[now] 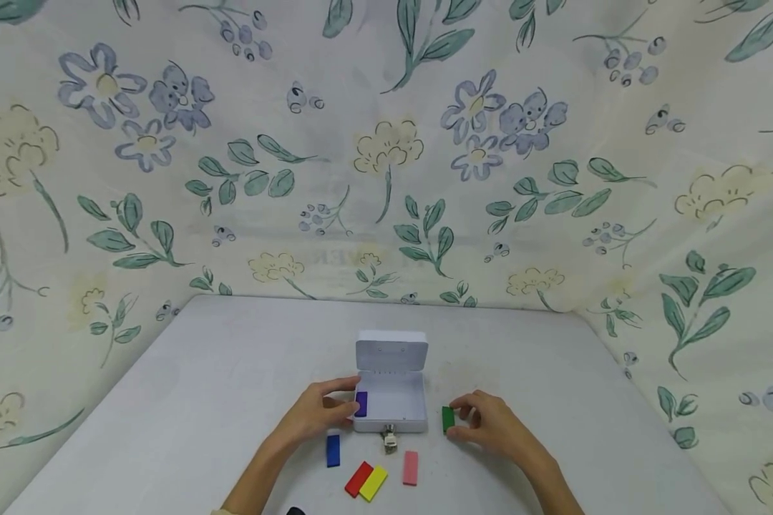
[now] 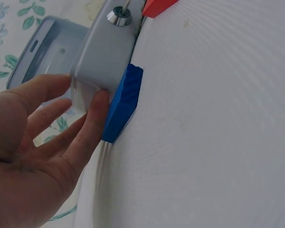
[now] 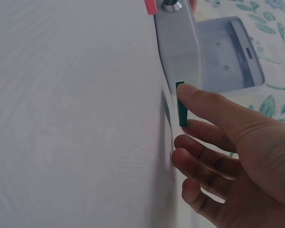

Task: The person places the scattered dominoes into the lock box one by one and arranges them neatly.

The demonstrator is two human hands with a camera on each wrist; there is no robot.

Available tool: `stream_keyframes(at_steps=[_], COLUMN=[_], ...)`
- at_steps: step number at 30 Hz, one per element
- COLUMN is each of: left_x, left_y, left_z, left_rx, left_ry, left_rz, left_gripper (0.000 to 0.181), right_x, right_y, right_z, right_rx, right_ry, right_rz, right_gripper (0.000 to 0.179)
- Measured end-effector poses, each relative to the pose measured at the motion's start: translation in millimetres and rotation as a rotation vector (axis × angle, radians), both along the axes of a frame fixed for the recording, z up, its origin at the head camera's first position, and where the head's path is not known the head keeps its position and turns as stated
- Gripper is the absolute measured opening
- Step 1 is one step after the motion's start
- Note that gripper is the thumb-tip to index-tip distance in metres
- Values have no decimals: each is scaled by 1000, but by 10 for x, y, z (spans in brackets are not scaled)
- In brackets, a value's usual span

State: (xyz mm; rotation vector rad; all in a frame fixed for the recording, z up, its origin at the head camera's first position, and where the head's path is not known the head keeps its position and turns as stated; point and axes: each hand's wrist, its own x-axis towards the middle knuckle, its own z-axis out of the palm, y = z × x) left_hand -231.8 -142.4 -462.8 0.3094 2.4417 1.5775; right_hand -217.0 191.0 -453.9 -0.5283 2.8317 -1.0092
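A small white metal box [image 1: 393, 425] stands with its lid raised and keys hanging at its front lock. Inside, by its left wall, is a purple block [image 1: 362, 403]. My left hand [image 1: 315, 411] rests against the box's left side, fingers spread and loosely extended, thumb overlapping the rim beside the purple block. In the left wrist view a blue block [image 2: 125, 102] shows right behind a fingertip. To the right of the box, my right hand [image 1: 486, 423] pinches a green block [image 1: 448, 420] by its ends between thumb and index finger; the other fingers are loosely bent.
In front of the box lie a red block [image 1: 359, 479], a yellow block [image 1: 373, 484] touching it, and a pink block [image 1: 410, 468]. The white table [image 1: 232, 379] ends at a floral curtain [image 1: 335, 214] at the back. A dark object [image 1: 295, 511] peeks in at the bottom edge.
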Motion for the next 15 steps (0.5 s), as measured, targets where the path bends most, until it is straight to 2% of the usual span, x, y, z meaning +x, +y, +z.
stream_keyframes(at_steps=[9,15], left_x=[-3,-2], left_y=[-6,-7], left_z=[-24,-18], left_rx=[-12,-1], left_ry=[1,12], left_rz=[12,2], left_gripper=[52,52], right_x=[8,5], right_y=[-21,-43], right_z=[22,38], right_rx=[-5,-5], right_ry=[42,40], right_rz=[44,33], right_gripper=[44,43])
